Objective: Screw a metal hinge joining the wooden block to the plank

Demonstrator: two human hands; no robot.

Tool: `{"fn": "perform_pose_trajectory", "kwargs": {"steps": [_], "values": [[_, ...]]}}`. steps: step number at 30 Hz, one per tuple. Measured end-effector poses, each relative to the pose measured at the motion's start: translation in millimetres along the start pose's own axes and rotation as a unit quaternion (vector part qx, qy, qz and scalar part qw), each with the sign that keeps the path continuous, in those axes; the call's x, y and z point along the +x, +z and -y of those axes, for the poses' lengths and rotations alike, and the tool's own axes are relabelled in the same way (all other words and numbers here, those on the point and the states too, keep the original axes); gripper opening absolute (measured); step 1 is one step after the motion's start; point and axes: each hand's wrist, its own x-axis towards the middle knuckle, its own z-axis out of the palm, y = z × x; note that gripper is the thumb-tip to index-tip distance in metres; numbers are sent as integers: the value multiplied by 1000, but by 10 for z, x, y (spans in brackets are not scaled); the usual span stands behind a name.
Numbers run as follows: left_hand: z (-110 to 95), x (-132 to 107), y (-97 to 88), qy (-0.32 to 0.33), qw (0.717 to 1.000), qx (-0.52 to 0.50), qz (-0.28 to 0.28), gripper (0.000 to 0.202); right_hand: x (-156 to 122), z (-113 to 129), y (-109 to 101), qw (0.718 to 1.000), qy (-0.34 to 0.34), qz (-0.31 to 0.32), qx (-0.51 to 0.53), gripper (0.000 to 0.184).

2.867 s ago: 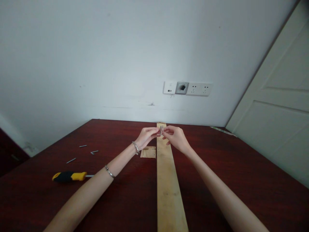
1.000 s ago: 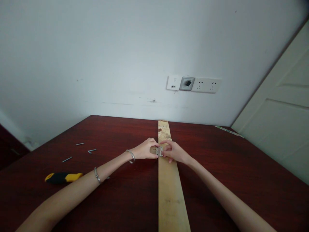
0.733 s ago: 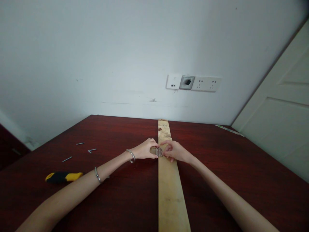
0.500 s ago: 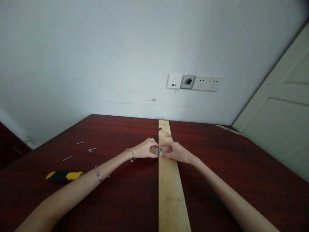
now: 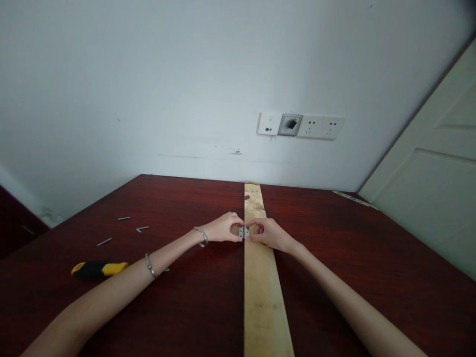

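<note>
A small metal hinge (image 5: 244, 232) lies opened out across the left edge of a long pale wooden board (image 5: 262, 292). My left hand (image 5: 226, 228) pinches the hinge's left leaf between thumb and fingers, just off the board. On the other leaf, over the wood, my right hand (image 5: 268, 233) is closed with thumb and forefinger. The board runs from the near edge of view back to the wall. Beside my left forearm lies a tool with a yellow and black handle (image 5: 98, 268); the arm hides part of it.
Several screws, one of them a loose screw (image 5: 104, 242), are scattered on the left of the dark red tabletop (image 5: 178, 307). Behind stands a white wall with a row of sockets (image 5: 301, 126). A thin printed strip (image 5: 355, 200) lies at the back right, near a pale door (image 5: 442, 163).
Both hands keep hold of the hinge at the board's edge. Its leaves look slightly tilted compared with before; otherwise only a small camera shift shows.
</note>
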Motion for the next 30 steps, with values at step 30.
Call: {"fn": "perform_pose_trajectory", "kwargs": {"steps": [30], "values": [[16,12,11,-16,1000,11,23,35,16,-56,25,999,26,21,38,30]]}}
